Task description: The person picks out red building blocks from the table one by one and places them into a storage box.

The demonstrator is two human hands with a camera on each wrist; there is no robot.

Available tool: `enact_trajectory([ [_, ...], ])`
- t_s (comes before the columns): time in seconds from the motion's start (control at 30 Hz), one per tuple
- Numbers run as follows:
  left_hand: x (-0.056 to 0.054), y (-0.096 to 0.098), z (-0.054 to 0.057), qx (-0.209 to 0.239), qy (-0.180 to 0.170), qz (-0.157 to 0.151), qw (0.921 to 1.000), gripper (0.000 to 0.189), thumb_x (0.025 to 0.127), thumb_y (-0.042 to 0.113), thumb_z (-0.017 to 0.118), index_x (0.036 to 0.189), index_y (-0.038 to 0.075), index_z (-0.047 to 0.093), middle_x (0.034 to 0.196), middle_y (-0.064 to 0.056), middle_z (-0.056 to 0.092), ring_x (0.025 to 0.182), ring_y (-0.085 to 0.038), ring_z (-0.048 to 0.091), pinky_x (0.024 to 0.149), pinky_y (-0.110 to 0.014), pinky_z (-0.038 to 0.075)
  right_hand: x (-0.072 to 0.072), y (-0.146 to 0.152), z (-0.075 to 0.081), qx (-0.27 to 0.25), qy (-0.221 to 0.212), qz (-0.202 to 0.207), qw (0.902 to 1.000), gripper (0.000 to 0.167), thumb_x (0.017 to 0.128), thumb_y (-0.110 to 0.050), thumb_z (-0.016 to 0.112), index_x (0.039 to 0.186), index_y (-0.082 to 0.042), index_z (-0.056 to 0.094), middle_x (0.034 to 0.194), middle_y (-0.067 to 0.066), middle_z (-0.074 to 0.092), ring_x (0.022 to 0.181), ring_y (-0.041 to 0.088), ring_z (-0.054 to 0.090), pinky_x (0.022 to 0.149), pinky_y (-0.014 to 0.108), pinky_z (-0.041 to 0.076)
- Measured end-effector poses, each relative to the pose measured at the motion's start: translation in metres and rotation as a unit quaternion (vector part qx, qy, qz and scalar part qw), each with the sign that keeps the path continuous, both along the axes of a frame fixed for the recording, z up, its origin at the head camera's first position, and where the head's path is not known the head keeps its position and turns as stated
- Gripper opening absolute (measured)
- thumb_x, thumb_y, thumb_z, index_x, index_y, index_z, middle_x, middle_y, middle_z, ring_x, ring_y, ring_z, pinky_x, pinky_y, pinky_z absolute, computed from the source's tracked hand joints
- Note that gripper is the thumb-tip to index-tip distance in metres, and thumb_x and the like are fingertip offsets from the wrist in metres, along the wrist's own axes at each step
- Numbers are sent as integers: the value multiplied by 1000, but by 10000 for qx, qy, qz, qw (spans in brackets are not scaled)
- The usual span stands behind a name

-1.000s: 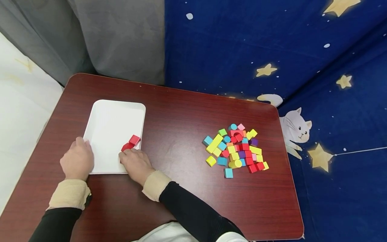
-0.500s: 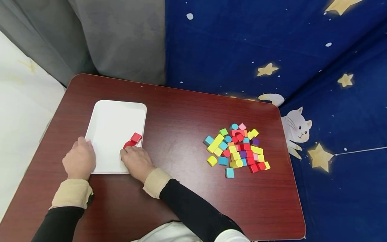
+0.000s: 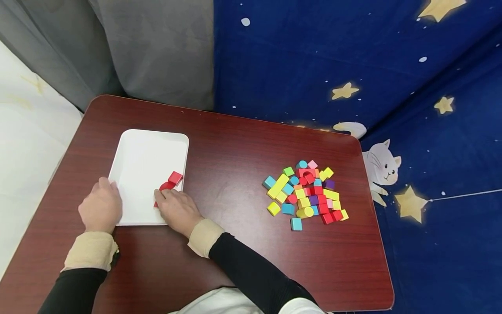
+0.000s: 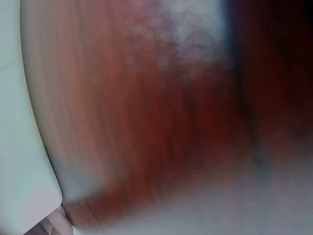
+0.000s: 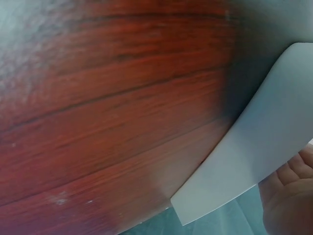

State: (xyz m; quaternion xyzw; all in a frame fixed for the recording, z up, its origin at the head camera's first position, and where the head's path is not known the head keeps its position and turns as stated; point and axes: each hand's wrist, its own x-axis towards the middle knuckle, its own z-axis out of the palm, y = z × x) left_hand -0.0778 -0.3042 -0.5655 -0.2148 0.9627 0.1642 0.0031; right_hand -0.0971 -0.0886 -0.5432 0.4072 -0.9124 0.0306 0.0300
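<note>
A white tray (image 3: 147, 157) lies on the left part of the table. My left hand (image 3: 101, 206) grips its left edge near the front corner, fingers curled at the rim. Inside the tray, by its right wall, a red block (image 3: 175, 177) lies end to end with another red piece (image 3: 167, 186). My right hand (image 3: 179, 210) reaches over the tray's right wall and holds a small red block (image 3: 156, 204), mostly hidden under its fingers. In the right wrist view the palm (image 5: 291, 196) shows beyond the tray's outer wall (image 5: 244, 152).
A loose pile of coloured blocks (image 3: 302, 192), red, yellow, blue and other colours, covers the right part of the brown table (image 3: 227, 161). One blue block (image 3: 296, 224) lies apart at its front. Curtains (image 3: 274, 56) hang behind the table's far edge.
My right hand shifts slightly, and a bit of red block now shows at its fingertips. The red pieces by the wall sit slightly farther from me. My left hand stays at the tray's edge.
</note>
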Motion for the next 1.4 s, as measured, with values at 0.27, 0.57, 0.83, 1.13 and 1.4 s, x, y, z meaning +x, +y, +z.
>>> enact_trajectory([
  [0.27,0,-3,-2,54,-109,-14,9999,38,108,23,36,104,-13,46,80,-32,53,61,-55,58,42,-50,36,2,5,4,-197,-375,-30,9991,42,97,-25,63,138,-17,57,124,-9,66,119,4,64,98,16,49],
  [0.57,-1,-2,-2,61,-61,-51,10000,38,108,22,36,105,-14,46,80,-33,54,59,-55,58,41,-50,36,5,15,13,-454,-671,-284,9963,43,98,-28,63,140,-19,57,135,-9,62,128,5,59,101,15,48],
  [0.83,-1,-1,0,81,-54,-43,9999,37,107,21,36,104,-14,46,81,-34,54,63,-58,58,42,-52,36,9,34,21,-867,-752,-430,9925,46,96,-32,68,139,-18,58,134,-8,65,127,5,61,95,17,52],
  [1.13,0,-4,-2,73,-83,-82,9999,39,108,22,36,107,-16,45,82,-36,55,63,-59,58,43,-53,37,13,58,22,-1148,-596,-614,9897,40,95,-31,70,131,-16,64,126,-7,68,118,6,65,96,17,51],
  [1.4,-1,-5,-3,79,-171,-85,9998,40,108,23,36,109,-16,45,82,-35,54,64,-58,59,43,-53,38,19,88,13,-1276,-741,-937,9846,37,94,-32,71,128,-16,67,124,-5,69,118,9,66,100,23,51],
])
